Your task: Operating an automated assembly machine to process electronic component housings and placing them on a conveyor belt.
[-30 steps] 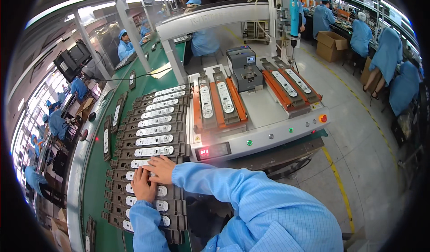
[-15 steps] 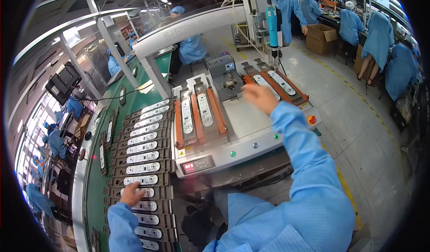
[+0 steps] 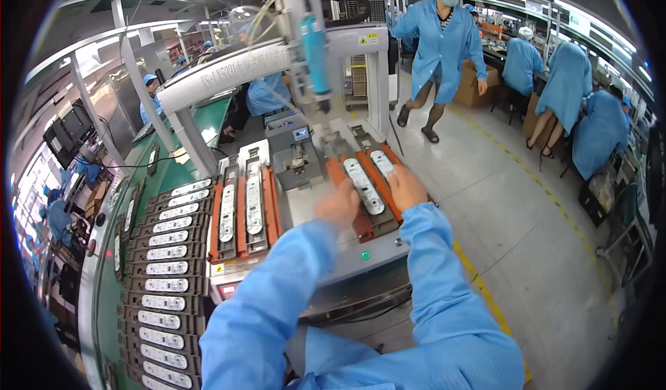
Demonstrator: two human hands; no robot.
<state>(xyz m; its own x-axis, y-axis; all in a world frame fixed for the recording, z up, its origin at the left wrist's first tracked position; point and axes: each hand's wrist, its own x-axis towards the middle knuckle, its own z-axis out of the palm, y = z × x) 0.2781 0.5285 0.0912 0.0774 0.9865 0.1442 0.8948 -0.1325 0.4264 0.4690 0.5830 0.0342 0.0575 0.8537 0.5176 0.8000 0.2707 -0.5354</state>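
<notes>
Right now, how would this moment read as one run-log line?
left hand: blurred, by left white board of right orange fixture | right hand: by its right white board | grips: unclear | teal driver: blurred, tip down

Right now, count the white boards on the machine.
4: outer left board, inner left board, inner right board, outer right board, partly covered by the right hand.

The left arm [image 3: 270, 279], blue-sleeved, reaches from the lower edge toward the upper right. The left hand [image 3: 338, 206], near the centre of the frame, is blurred — how its fingers are closed cannot be told. The right arm [image 3: 444, 265] extends upward from the lower right. The right hand [image 3: 408, 189] is slightly higher, somewhat bent — near the left one, but apart.
</notes>
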